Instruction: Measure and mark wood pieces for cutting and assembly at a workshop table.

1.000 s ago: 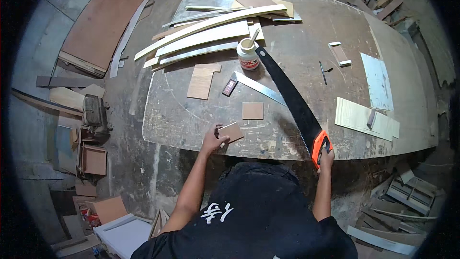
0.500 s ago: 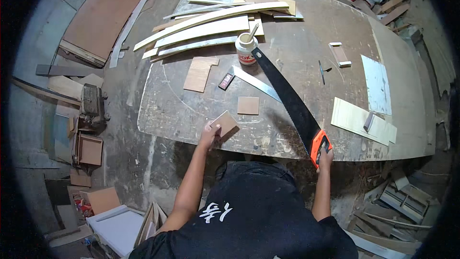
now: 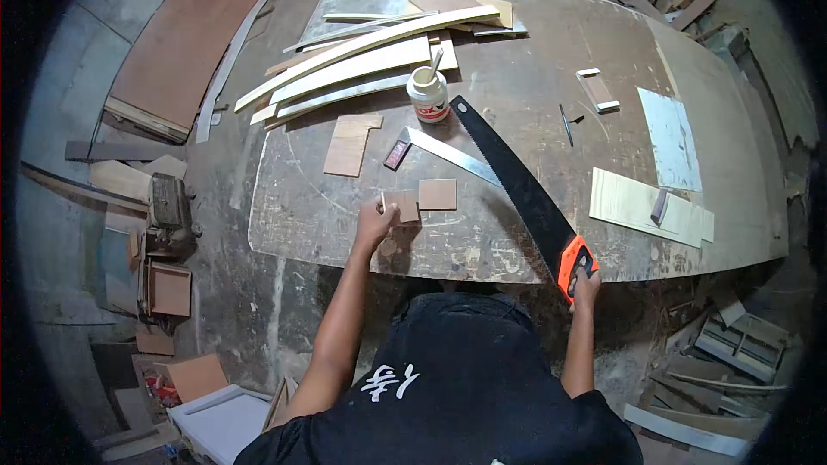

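My left hand (image 3: 376, 224) grips a small square plywood piece (image 3: 404, 205) just left of a second square piece (image 3: 437, 194) on the worktable (image 3: 319, 232). My right hand (image 3: 583, 288) is closed round the orange handle of a handsaw (image 3: 523, 189), its black blade angled up toward a white glue bottle (image 3: 429, 108) with a stick in it. Behind the squares are a metal try square (image 3: 452, 151) and a notched plywood board (image 3: 346, 151).
Long pale wood strips (image 3: 345, 65) are piled at the back left. Pale boards (image 3: 629, 213) with a small dark block, a white sheet (image 3: 668, 138) and thin tools (image 3: 566, 125) lie to the right. Offcuts and boxes (image 3: 169, 288) crowd the floor on both sides.
My left hand and its plywood piece have moved forward across the table, up beside the other square, and the piece has turned. The saw stays in my right hand.
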A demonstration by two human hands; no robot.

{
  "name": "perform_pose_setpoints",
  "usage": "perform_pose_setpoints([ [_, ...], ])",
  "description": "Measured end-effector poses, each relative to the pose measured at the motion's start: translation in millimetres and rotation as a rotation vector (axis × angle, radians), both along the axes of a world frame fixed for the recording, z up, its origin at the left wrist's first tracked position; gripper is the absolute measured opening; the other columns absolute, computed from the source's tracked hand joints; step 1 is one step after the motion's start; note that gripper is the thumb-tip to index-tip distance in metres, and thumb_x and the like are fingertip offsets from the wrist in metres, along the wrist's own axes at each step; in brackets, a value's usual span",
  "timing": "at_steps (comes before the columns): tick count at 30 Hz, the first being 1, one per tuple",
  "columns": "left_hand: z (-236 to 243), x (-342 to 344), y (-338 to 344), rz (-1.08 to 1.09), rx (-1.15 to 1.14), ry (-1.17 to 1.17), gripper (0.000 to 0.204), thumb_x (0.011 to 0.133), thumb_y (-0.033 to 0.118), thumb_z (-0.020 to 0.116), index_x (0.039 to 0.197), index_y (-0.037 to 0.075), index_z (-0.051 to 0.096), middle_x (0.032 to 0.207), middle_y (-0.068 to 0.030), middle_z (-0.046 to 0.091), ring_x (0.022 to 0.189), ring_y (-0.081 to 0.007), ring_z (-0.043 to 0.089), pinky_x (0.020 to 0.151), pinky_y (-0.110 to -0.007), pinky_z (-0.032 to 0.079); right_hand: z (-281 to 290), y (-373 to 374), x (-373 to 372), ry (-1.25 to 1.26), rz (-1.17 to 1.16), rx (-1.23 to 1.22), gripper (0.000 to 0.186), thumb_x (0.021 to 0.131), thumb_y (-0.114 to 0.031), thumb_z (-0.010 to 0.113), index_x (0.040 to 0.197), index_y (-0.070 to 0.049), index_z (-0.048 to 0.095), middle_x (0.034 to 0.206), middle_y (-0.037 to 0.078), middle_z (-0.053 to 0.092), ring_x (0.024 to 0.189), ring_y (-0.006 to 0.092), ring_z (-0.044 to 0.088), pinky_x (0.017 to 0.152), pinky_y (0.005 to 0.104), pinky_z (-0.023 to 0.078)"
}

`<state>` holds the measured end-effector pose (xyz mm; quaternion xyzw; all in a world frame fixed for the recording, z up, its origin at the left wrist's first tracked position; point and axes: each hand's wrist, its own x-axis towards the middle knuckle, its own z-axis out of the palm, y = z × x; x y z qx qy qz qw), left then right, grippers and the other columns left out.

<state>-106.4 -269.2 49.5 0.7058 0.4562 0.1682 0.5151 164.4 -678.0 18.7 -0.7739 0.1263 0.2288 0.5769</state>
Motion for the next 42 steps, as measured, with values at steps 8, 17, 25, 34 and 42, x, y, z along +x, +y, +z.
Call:
perform_pose_setpoints([
  [8, 3.7, 32.9, 16.5, -0.066, 0.075, 0.087, 0.026, 0.083, 0.019, 0.061, 0.084, -0.006, 0.067, 0.067, -0.0122, 0.067, 0.060, -0.0165, 0.065, 0.055, -0.032, 0.049, -10.8, -18.6, -7.7, 0.036, -0.059, -0.009, 0.038, 0.083, -0.008, 0.055, 0.119, -0.004, 0.044, 0.065, 0.001, 0.048, 0.044, 0.0104, 0.044, 0.040, 0.0275, 0.037],
  [17, 4.9, 55.8, 20.2, -0.101, 0.278, 0.323, 0.031, 0.084, 0.021, 0.062, 0.092, -0.008, 0.066, 0.073, -0.0156, 0.067, 0.062, -0.0184, 0.065, 0.056, -0.034, 0.051, -5.6, -24.0, -13.6, 0.136, -0.125, -0.035, 0.058, 0.082, -0.007, 0.054, 0.137, -0.007, 0.034, 0.068, 0.002, 0.049, 0.046, 0.0102, 0.044, 0.041, 0.0283, 0.038],
  [25, -7.3, 66.1, 26.6, -0.135, 0.280, 0.376, 0.041, 0.075, 0.032, 0.063, 0.081, -0.009, 0.065, 0.073, -0.0231, 0.065, 0.070, -0.0344, 0.066, 0.063, -0.043, 0.051, -18.0, -23.0, -10.9, 0.057, -0.189, 0.028, 0.021, 0.080, -0.004, 0.055, 0.099, -0.008, 0.047, 0.057, -0.001, 0.044, 0.039, 0.0091, 0.042, 0.034, 0.0247, 0.034],
  [34, -36.6, 65.3, 35.7, -0.047, -0.205, 0.287, 0.032, 0.078, 0.022, 0.056, 0.087, -0.008, 0.064, 0.076, -0.0118, 0.064, 0.066, -0.0210, 0.061, 0.055, -0.036, 0.048, -9.6, -21.1, -0.3, 0.225, -0.116, -0.088, 0.076, 0.081, -0.009, 0.058, 0.145, -0.002, 0.018, 0.062, 0.005, 0.047, 0.043, 0.0131, 0.045, 0.040, 0.0297, 0.039],
  [42, -10.1, 73.6, 30.0, -0.059, -0.337, 0.240, 0.030, 0.081, 0.018, 0.052, 0.100, -0.004, 0.061, 0.086, -0.0109, 0.062, 0.071, -0.0205, 0.060, 0.059, -0.036, 0.051, -12.2, -20.8, 1.6, 0.258, -0.061, -0.165, 0.075, 0.086, -0.009, 0.056, 0.147, -0.001, 0.013, 0.071, 0.008, 0.052, 0.044, 0.0137, 0.047, 0.041, 0.0297, 0.040],
])
